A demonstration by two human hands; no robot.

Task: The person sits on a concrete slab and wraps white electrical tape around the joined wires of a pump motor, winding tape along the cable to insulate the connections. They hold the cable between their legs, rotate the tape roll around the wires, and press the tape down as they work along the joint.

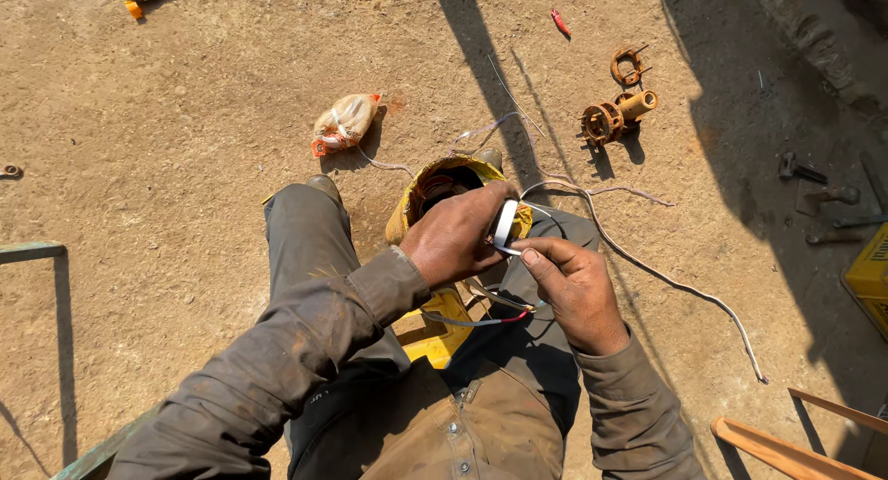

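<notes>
Head cam: I see left hand [455, 235] closed around white tape roll [505, 226], right hand [575, 290] fingers pinching the tape end. Yellow motor housing [435, 337] sits on the lap, red and grey wires [481, 320] still bare; wrapping barely begun, I'd judge.

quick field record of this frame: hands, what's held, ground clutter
left hand: grips white tape roll, over yellow motor housing
right hand: pinches tape end at the roll
wires: red and grey, run under both hands
ground: rusty metal part, plastic bag, loose cord, hammer
surface: dirt, sunlit
</notes>
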